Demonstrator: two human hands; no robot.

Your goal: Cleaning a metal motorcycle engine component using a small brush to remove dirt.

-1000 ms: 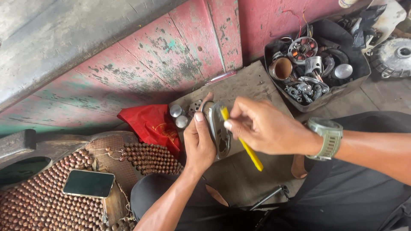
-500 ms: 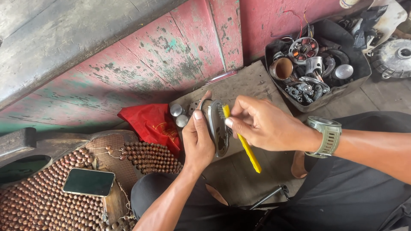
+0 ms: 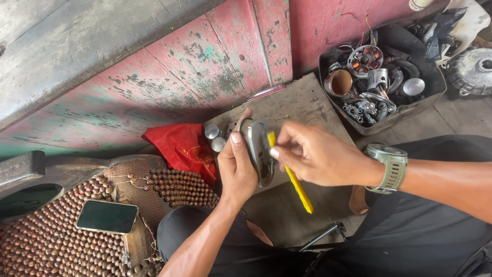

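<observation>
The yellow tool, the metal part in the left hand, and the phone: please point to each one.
yellow tool (image 3: 300, 191): head view, on the bare shaft below the right hand.
metal part (image 3: 260, 154): head view, on its grey face beside the thumb.
phone (image 3: 107, 216): head view, on the middle of its dark screen.

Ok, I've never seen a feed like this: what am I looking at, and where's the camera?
There is no machine here. One camera worn on a person's head looks down at their two bare hands. The left hand grips a grey metal part upright on a worn board. The right hand, with a wristwatch, holds a yellow tool against that part. Nearby lie a red cloth, a beaded mat with a phone on it, and a dark tray of metal parts.
</observation>
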